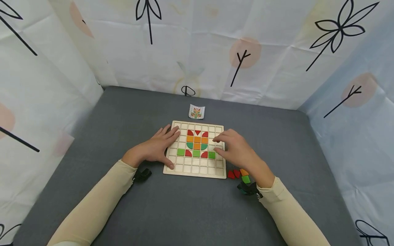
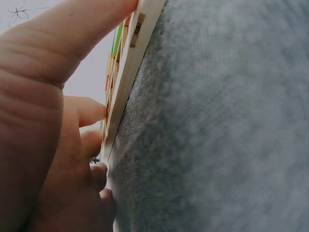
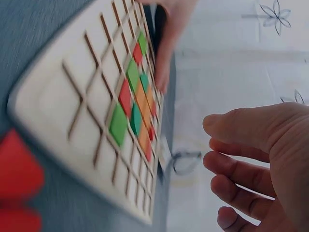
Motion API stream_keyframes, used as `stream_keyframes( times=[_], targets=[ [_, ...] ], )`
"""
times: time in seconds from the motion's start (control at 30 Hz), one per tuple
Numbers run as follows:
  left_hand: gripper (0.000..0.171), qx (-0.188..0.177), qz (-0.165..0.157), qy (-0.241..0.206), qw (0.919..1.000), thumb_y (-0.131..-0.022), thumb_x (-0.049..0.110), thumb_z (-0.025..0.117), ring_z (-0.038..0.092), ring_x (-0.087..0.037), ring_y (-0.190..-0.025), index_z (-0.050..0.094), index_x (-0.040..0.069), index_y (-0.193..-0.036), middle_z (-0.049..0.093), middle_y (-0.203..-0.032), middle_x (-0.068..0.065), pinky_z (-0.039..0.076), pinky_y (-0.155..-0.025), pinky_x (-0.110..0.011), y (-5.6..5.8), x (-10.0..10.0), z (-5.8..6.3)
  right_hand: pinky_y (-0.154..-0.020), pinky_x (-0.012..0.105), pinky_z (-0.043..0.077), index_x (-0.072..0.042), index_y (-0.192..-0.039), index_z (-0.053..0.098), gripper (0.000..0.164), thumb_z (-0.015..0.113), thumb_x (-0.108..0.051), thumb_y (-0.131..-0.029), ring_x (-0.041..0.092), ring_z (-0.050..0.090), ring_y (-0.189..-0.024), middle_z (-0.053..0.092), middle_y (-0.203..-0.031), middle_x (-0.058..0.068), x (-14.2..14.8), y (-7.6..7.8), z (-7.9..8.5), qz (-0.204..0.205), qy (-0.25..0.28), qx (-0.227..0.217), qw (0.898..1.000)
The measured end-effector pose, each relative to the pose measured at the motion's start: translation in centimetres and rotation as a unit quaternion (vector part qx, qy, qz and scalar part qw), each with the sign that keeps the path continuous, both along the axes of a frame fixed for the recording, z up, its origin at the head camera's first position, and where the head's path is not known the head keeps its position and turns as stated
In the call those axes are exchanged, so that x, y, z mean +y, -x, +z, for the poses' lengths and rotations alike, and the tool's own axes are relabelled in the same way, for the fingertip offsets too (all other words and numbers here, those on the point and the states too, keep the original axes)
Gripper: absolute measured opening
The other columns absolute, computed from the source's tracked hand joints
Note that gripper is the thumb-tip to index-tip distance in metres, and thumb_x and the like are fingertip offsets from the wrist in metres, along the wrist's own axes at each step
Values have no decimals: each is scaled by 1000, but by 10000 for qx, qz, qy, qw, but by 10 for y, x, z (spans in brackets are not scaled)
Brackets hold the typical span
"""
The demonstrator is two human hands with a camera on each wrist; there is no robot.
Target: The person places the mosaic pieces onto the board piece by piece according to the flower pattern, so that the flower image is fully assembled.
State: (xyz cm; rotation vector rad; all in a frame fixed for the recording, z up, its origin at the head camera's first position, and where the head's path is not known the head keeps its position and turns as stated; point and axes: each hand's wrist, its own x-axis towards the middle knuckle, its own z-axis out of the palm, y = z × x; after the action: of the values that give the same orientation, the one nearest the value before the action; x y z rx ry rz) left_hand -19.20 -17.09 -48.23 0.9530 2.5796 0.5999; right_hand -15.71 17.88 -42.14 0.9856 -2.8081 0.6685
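Note:
A wooden grid board [image 1: 187, 169] lies on the table, with colored pieces set in its cells. Orange squares [image 1: 197, 139] fill its middle, with red pieces [image 1: 197, 132] above and teal rounded pieces [image 1: 189, 145] at the sides. Along a lower row run green squares [image 1: 181, 152] and red quarter-rounds [image 1: 204, 154]. Spread over the board's left edge, my left hand [image 1: 157, 147] rests with its thumb near the lower corner. My right hand [image 1: 237, 150] hovers at the right side, thumb and fingers apart; the right wrist view shows nothing between them.
Loose red, orange and green pieces [image 1: 236, 173] lie off the board's lower right corner, beside a black wrist device [image 1: 247, 188]. A small pattern card [image 1: 196, 112] sits behind the board. Patterned cloth [image 1: 212, 65] hangs beyond the grey tabletop [image 1: 191, 212].

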Motion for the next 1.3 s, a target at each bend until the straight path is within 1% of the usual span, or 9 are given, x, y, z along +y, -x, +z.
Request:
stream_keyframes(
  times=[0.23,0.33,0.47,0.57,0.67,0.83,1.1,1.3],
  targets=[
    [142,-77,4,11,10000,-75,62,96,-8,-45,-164,12,3,-174,-3,-181,-18,-3,-129,-58,2,-2,-3,-90,50,54,-7,-118,81,28,89,-7,-91,29,62,-109,75,-113,8,42,-7,13,-573,12,45,9983],
    [141,-98,-29,-10,9999,-76,62,95,-9,-45,-164,13,3,-174,-3,-181,-18,-4,-129,-58,3,-3,-4,-89,51,54,-7,-120,80,29,88,-5,-92,29,63,-108,75,-115,9,56,-12,15,-760,16,-11,9971],
    [141,-107,-18,-47,9999,-76,61,96,-9,-45,-164,13,3,-174,-4,-181,-19,-4,-129,-58,4,-3,-4,-89,54,55,-5,-122,79,30,86,-5,-93,34,66,-107,74,-119,11,67,-18,14,-949,-14,-174,9953],
    [142,-124,15,-41,9999,-75,61,96,-10,-45,-164,12,3,-174,-4,-181,-18,-4,-129,-59,4,-3,-4,-88,54,55,-3,-122,79,30,86,-4,-93,36,66,-106,74,-119,12,74,-24,11,-1051,13,-294,9940],
    [142,-150,39,-38,9999,-75,60,96,-10,-44,-164,13,3,-174,-4,-181,-17,-4,-129,-59,3,-2,-2,-86,54,55,-3,-122,79,30,87,-5,-93,36,66,-105,74,-119,12,80,-29,6,-1164,-4,-359,9926],
    [142,-151,49,-6,9999,-75,61,96,-10,-44,-164,13,3,-174,-4,-181,-17,-4,-129,-58,2,-2,-1,-85,57,54,-2,-121,79,29,86,-7,-94,36,67,-103,74,-116,12,90,-35,-7,-1295,-188,-450,9904],
    [141,-136,34,-37,9999,-75,59,97,-9,-44,-164,13,3,-174,-2,-181,-18,-4,-129,-59,2,-1,-3,-92,60,54,-2,-124,78,33,87,-10,-94,37,69,-108,73,-121,15,95,-40,-25,-1386,-527,-777,9859],
    [141,-120,38,-36,9999,-75,59,97,-10,-44,-164,13,3,-174,-2,-181,-18,-4,-129,-58,2,-1,-3,-90,58,54,-4,-122,80,32,89,-12,-93,33,67,-103,73,-114,12,94,-39,-34,-1286,-578,-810,9867]
  ],
)
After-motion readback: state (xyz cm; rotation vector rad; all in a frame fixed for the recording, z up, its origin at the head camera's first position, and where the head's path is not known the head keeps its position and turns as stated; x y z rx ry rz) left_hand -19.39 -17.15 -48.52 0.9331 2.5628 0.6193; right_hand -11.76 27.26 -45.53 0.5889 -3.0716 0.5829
